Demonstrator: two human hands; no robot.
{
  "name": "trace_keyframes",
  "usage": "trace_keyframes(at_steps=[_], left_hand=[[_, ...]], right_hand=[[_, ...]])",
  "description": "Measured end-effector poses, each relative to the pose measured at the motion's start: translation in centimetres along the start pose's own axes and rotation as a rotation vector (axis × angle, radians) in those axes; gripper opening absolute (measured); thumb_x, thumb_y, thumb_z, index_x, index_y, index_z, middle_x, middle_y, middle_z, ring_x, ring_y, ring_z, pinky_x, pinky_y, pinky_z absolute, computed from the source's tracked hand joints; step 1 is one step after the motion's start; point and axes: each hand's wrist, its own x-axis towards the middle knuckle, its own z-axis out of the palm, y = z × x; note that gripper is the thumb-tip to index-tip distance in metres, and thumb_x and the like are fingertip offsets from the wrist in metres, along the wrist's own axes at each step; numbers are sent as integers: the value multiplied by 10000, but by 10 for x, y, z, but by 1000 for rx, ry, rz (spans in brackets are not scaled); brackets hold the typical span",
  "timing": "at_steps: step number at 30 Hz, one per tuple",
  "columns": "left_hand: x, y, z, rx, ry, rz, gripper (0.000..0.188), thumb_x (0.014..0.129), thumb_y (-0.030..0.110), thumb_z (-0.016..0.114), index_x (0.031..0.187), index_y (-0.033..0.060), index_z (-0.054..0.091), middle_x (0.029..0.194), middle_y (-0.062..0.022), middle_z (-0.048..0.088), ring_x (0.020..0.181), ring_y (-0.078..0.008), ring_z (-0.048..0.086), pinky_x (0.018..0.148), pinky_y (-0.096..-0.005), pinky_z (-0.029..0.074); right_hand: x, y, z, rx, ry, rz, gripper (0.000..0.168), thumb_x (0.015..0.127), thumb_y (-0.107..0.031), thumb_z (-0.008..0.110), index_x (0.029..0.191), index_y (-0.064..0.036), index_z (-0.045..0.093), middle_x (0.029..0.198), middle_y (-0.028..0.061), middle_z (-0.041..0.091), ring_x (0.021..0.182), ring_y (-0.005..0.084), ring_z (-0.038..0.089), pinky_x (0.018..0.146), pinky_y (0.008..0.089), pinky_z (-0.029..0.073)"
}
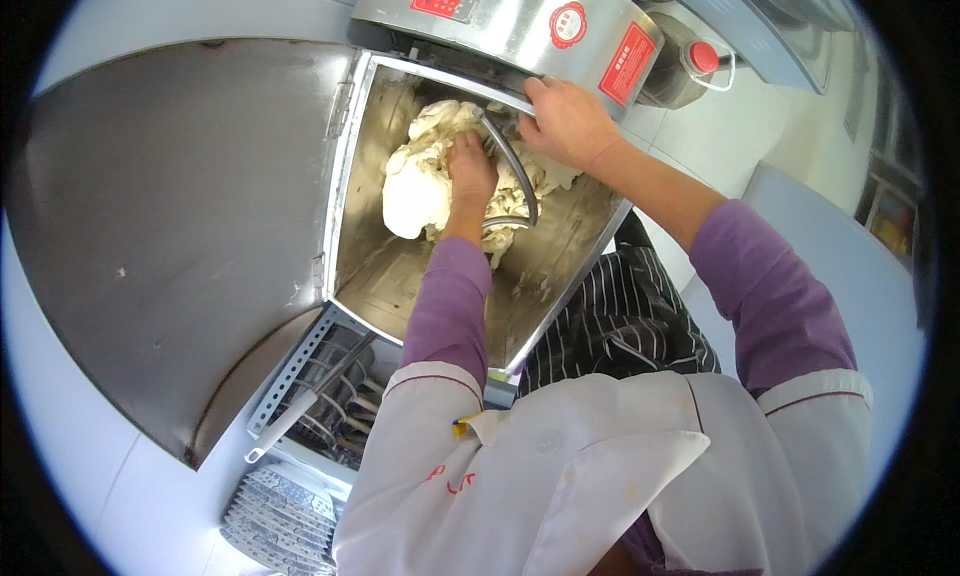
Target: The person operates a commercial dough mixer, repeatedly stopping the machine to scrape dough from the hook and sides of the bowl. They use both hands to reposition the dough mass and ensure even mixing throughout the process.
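A large mass of pale dough (420, 190) lies in the metal bowl of a dough mixer (562, 291), around its curved steel mixing bar (521, 175). My left hand (472, 167) reaches down into the bowl and presses into the dough, left of the bar; its fingertips are partly sunk in or hidden by dough. At the bowl's upper right rim, my right hand (566, 118) is curled over the metal edge, thumb and fingers bent around it. More dough sits beyond the bar, below that hand.
The mixer's hinged metal lid (180, 201) is swung wide at the left. Its steel housing (510, 13) stands at the top. A plastic jug with a red cap (703, 57) is beside it. Lower left are a rack with utensils (330, 403) and a stack of patterned plates (281, 520).
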Motion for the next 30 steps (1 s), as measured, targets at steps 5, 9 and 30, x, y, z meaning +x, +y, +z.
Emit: trace_keyframes(at_steps=[5, 9, 30], left_hand=[[16, -14, -16, -276, -124, 64, 574, 766, 93, 665, 1292, 31, 445, 1120, -218, 551, 999, -401, 570, 868, -473, 466], [25, -28, -14, -220, -16, 89, 482, 767, 75, 648, 1237, 72, 543, 1100, -205, 614, 988, -378, 598, 862, -446, 484], [88, -16, -22, -259, -470, -23, 310, 871, 208, 591, 1180, 213, 625, 1162, -72, 646, 1073, -291, 607, 900, -373, 495]], right_hand=[[4, 6, 7, 12, 43, -12, 252, 809, -206, 591, 939, 8, 560, 892, 205, 609, 854, 382, 606, 750, 467, 498], [6, 2, 5, -9, 35, -31, 248, 810, -214, 574, 928, 3, 558, 898, 209, 613, 850, 377, 611, 741, 466, 498], [9, 8, 14, -22, 32, -62, 277, 824, -200, 619, 965, 31, 561, 888, 256, 601, 834, 450, 578, 718, 492, 464]])
